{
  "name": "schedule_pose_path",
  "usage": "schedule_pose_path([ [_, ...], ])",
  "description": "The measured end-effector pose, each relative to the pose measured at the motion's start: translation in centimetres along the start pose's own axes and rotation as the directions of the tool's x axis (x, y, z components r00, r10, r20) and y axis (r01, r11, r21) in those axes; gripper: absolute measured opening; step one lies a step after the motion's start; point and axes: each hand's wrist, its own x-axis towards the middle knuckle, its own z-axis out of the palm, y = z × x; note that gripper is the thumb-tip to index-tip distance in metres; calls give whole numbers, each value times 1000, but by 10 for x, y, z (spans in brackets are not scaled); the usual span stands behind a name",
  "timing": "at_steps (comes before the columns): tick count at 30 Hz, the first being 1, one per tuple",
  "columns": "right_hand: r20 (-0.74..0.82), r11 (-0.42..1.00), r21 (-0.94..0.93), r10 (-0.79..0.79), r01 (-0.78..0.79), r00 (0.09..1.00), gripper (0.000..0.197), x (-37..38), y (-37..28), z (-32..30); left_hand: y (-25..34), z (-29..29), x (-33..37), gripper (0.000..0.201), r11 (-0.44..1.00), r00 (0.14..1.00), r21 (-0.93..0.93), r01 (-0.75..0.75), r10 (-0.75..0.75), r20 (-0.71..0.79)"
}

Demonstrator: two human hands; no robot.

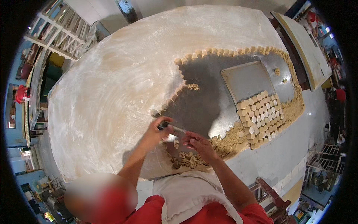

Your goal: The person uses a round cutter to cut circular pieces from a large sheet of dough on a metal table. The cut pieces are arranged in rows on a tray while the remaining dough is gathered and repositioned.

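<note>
Left hand [156, 131]: fingers clamped on a dark-ended tool [178, 129], over the table [201, 106]; right hand [197, 143] by its other end, grip unclear from here; dough sheet [104, 91] looks partly cut, broad left portion left to do; pale discs [261, 115] cover the tray's [248, 79] nearer half.

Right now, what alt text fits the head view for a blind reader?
A person's left hand and right hand meet at a thin, blurred object over a dough sheet's cut edge. To the right, round dough pieces partly fill a metal tray.
</note>
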Motion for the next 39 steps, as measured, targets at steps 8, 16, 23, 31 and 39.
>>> schedule_pose_path([
  [8,311,859,511,-152,-30,938,59,-52,-63,-24,68,146,-56,46,414,471,496,-763,882,-13],
  [16,129,848,478,-325,228,937,42,-65,-164,-168,142,208,-46,54,600,605,472,-646,779,-164],
  [23,-173,377,-919,-646,113,744,50,-47,-343,-351,106,280,-57,49,888,837,257,-381,449,-313],
  [31,161,-40,-987,-200,156,967,42,16,-390,-448,80,308,-83,52,966,863,119,-230,259,-434],
  [39,-28,-160,-985,-199,-61,980,39,15,-386,-455,76,275,-74,55,966,842,105,-238,259,-474],
])
